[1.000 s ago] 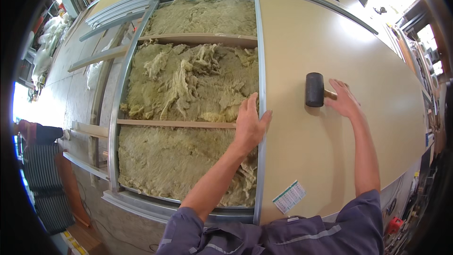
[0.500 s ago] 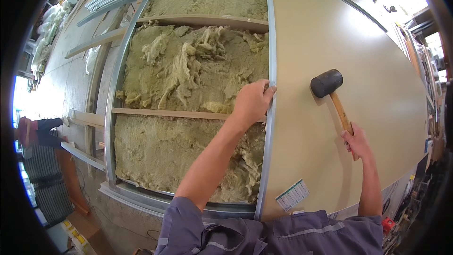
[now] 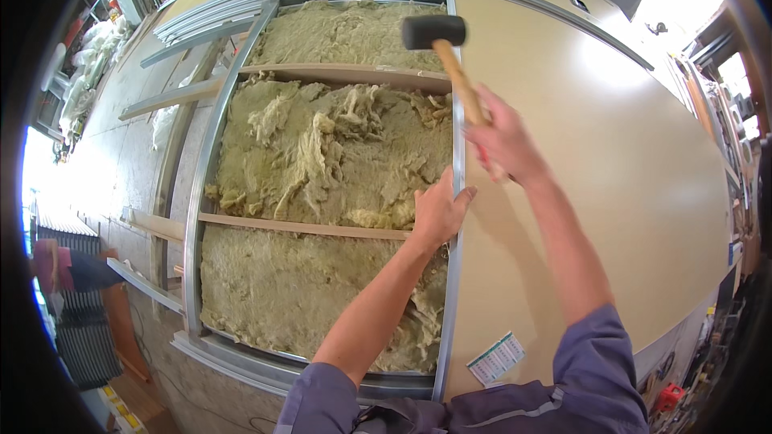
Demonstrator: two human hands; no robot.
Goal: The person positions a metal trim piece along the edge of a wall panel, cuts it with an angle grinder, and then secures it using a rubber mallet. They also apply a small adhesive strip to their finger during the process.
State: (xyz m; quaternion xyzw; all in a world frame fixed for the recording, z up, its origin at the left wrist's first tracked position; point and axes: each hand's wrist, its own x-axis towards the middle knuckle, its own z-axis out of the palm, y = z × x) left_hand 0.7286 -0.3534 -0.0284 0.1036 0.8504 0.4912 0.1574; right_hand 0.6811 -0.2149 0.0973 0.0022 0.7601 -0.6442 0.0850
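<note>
My right hand (image 3: 508, 143) grips the wooden handle of a rubber mallet (image 3: 434, 33). The mallet's black head is raised above the upper part of a metal rail (image 3: 460, 124), apart from it as far as I can see. Lower on that rail, my left hand (image 3: 439, 213) is closed over it, thumb on the right side and fingers on the left. The rail runs between an open metal frame packed with yellowish mineral wool (image 3: 322, 153) and a smooth beige panel (image 3: 611, 185). Two wooden crosspieces (image 3: 305, 227) span the frame.
Metal profiles (image 3: 217, 16) lie stacked at the far left. Timber pieces (image 3: 173, 100) stick out beside the frame. A printed label sheet (image 3: 495, 359) lies on the panel near me. Another person (image 3: 72, 267) shows at the left edge.
My right hand has swung the mallet up and left, from over the beige panel to above the rail. My left hand stays on the rail. The whole view has shifted slightly.
</note>
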